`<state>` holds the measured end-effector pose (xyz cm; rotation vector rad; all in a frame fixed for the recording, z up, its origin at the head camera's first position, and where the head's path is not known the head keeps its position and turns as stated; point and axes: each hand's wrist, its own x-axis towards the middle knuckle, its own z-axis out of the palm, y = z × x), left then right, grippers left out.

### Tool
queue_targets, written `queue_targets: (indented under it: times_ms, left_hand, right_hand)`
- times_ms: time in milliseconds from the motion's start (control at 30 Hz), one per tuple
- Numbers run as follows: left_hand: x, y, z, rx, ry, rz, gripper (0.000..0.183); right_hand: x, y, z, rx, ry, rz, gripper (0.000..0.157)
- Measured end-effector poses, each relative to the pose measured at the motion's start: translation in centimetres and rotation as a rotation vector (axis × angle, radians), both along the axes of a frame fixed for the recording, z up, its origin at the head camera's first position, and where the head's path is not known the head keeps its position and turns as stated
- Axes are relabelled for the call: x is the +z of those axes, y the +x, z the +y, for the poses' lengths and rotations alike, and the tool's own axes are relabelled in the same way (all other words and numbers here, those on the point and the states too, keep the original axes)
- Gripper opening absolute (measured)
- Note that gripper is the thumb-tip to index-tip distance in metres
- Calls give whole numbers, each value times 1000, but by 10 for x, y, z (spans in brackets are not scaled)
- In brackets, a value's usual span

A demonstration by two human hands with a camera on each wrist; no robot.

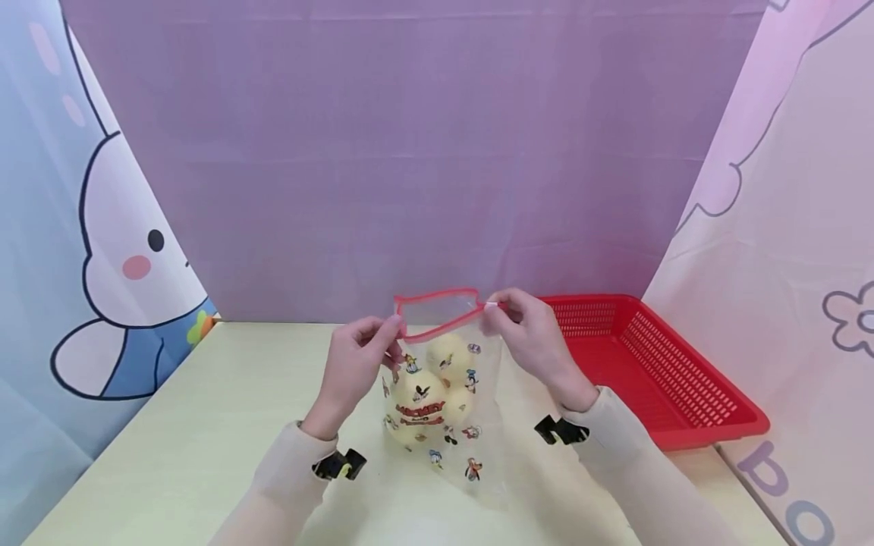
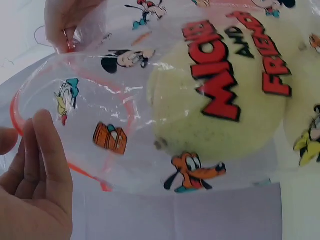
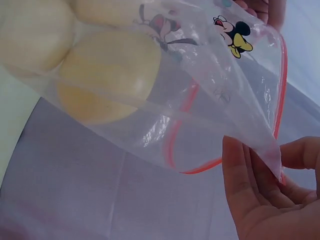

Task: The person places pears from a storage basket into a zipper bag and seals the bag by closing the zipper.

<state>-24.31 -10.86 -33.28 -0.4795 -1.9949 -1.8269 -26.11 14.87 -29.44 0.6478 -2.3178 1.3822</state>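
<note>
A clear zip bag (image 1: 488, 462) printed with cartoon figures stands on the table, its red-edged mouth spread apart. Several pale yellow round fruits (image 1: 451, 350) lie inside; in the left wrist view one fruit (image 2: 175, 120) shows brown specks behind the red lettering. At the left end of the mouth, my left hand (image 1: 358, 368) pinches the red edge. My right hand (image 1: 536, 341) pinches the opposite end between thumb and fingers. In the right wrist view, that right hand (image 3: 270, 195) grips the bag's corner, and more fruits (image 3: 112, 75) show through the plastic.
A red plastic basket (image 1: 690, 383) with slotted walls stands on the right of the table, beside my right forearm. The pale table (image 1: 205, 425) runs back to a purple cloth backdrop (image 1: 382, 167). Printed curtains (image 1: 785, 250) hang at both sides.
</note>
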Motion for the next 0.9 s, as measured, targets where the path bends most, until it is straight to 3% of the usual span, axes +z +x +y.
queue_targets:
  times_ms: [167, 267, 367, 467, 600, 733, 900]
  left_hand:
    - [-3, -13, -7, 216, -76, -15, 36]
    - [-6, -26, -10, 267, -159, -45, 28]
    - [-9, -41, -11, 186, -198, -106, 30]
    - [-12, -55, -10, 29, -172, -198, 41]
    - [-13, -68, -11, -173, -65, -298, 48]
    - [-12, -70, -11, -246, 17, -315, 42]
    - [-11, -65, -11, -292, 81, -263, 33]
  right_hand:
    - [3, 1, 4, 24, -14, -32, 12]
    - [4, 2, 5, 43, -12, -32, 12]
    - [5, 3, 6, 55, -12, -30, 12]
    - [4, 3, 6, 68, -13, -26, 12]
    - [0, 2, 7, 76, -23, -29, 13]
    - [-5, 1, 13, 58, -35, -46, 14]
    - [-10, -4, 21, 35, -45, -59, 18]
